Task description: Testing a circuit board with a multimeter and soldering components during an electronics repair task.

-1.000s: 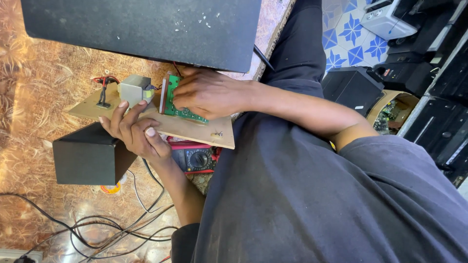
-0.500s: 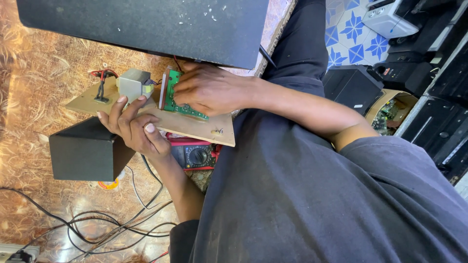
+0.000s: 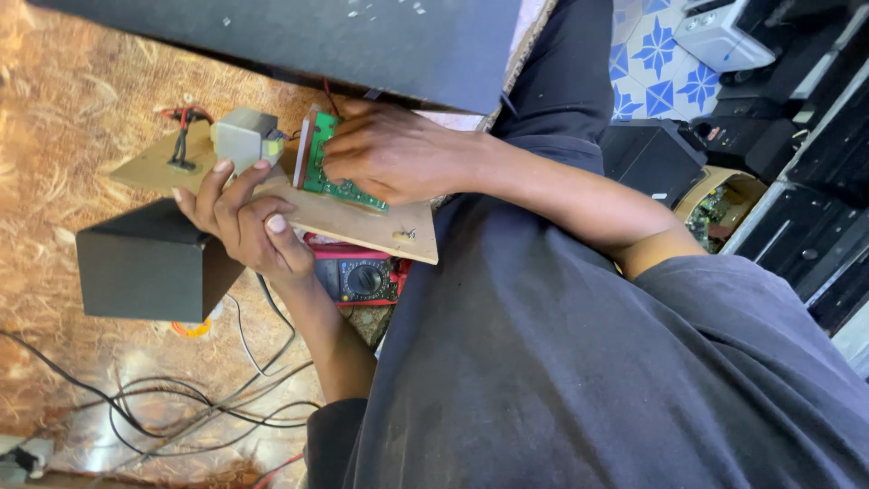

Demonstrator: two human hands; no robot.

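left hand (image 3: 243, 217) grips board (image 3: 358, 217) edge | right hand (image 3: 394, 154) clasps green circuit (image 3: 319, 163) on board | multimeter (image 3: 362, 279) under board

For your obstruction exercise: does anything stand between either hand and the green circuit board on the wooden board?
Nothing visible does. One hand already lies on the green circuit board, fingers over it. The other hand grips the near edge of the wooden board, beside the grey block component.
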